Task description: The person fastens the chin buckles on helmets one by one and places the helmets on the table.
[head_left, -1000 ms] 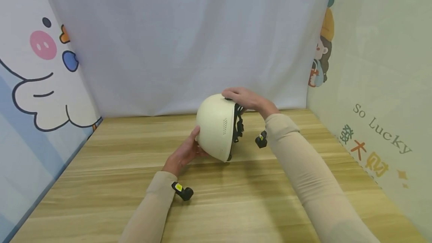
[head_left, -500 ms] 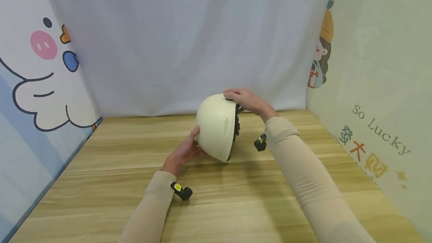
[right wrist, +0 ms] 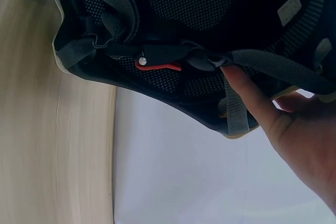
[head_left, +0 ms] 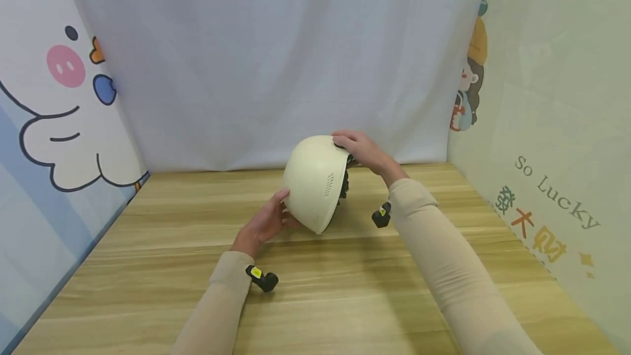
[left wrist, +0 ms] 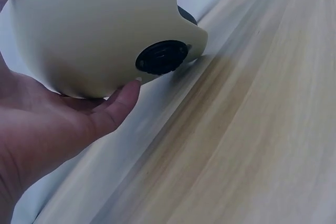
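Observation:
A cream helmet (head_left: 311,185) lies tipped on its side near the far part of the table, its opening facing right and slightly down. From the left, my left hand (head_left: 266,222) holds the rounded shell, thumb on the side and fingers underneath. My right hand (head_left: 366,152) grips the upper rim, with one finger (right wrist: 247,87) reaching inside against the strap. In the right wrist view, dark webbing straps (right wrist: 283,66) and a buckle with a red lever (right wrist: 157,66) cross the black lining. The left wrist view shows a round black vent-like piece (left wrist: 163,57) on the shell.
The wood-grain table (head_left: 315,300) spreads out on all sides of the helmet. A white curtain (head_left: 276,70) hangs close behind it. Printed panels stand at the left (head_left: 64,125) and right (head_left: 542,97).
The helmet has tilted a little, its lower rim moving left and its upper rim right, so less of the inner straps shows in the head view. Both hands have stayed on it.

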`<state>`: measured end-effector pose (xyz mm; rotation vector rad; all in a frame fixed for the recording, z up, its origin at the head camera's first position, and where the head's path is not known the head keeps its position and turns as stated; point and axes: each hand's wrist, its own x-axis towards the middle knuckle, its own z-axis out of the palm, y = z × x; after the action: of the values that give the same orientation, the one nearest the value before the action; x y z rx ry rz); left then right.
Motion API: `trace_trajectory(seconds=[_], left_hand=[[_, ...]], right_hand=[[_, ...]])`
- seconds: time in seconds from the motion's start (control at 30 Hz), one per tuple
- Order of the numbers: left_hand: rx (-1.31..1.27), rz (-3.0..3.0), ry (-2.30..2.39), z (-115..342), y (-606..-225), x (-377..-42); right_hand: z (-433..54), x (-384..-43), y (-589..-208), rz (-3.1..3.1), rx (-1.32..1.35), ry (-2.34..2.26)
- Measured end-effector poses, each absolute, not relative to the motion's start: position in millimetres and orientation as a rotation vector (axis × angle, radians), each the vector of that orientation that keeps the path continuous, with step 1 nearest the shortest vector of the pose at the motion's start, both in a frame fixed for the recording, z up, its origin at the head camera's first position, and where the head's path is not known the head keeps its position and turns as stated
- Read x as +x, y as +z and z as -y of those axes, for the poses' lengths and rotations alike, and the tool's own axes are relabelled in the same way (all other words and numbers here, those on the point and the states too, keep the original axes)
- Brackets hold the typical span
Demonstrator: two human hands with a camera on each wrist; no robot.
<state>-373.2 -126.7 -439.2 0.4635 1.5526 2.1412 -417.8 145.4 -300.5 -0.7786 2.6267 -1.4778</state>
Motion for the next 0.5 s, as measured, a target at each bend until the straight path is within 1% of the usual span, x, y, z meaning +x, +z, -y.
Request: trace_trajectory(seconds=[0.5], left_hand=[[0.424, -1.484, 2.230, 120.5, -438.3, -372.0]], right_hand=[[-153.5, -414.5, -300.2, -2.502, -0.756, -1.578]])
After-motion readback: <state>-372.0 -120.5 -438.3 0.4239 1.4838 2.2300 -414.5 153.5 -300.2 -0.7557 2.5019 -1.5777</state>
